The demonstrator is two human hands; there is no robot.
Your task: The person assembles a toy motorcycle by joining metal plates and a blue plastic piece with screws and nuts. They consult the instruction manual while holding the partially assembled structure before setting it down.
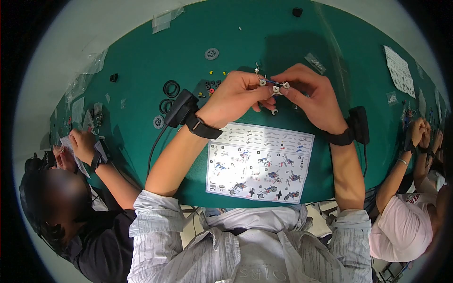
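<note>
My left hand and my right hand meet above the table, fingers closed from both sides on a small toy model assembly. The assembly has whitish rounded brackets, a blue strip and thin silvery pieces. At its left end, a slim metal piece sticks up past my left fingers. The jaw of a small open-end wrench shows just below the fingers of my left hand. Nearer to me, a printed instruction sheet with assembly drawings lies flat.
Left of my hands are black rubber rings, grey toothed wheels and small red, black and yellow parts. A clear plastic bag lies beyond my right hand. People work at left and right.
</note>
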